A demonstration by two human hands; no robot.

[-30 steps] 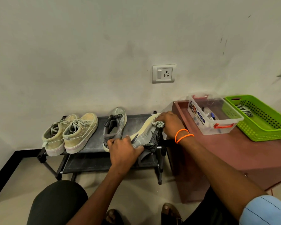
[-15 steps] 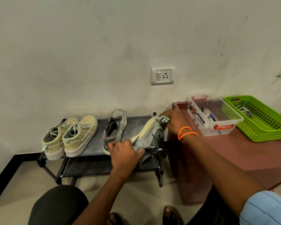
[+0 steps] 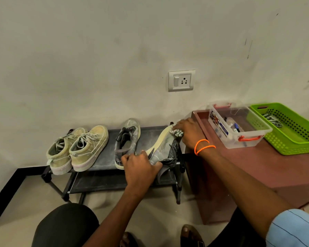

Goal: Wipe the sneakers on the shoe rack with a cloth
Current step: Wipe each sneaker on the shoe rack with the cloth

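On the dusty black rack [image 3: 103, 157], a tilted grey sneaker [image 3: 165, 148] is gripped by the left hand [image 3: 141, 168]; a bunched cloth [image 3: 177, 133] is clutched against its pale curved sole by the right hand [image 3: 187, 132].

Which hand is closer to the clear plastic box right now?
Right. The right hand, holding the cloth at the tilted sneaker's toe, sits just left of the clear plastic box. The left hand grips that sneaker's heel, farther away.

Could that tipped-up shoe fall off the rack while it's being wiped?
Maybe. The grey sneaker is tilted on its side at the right end of the shoe rack, held only at its heel by the left hand. A hard push from the right hand with the cloth at the toe could slide it off. Its loose laces dangle by the rack's post and might catch there.
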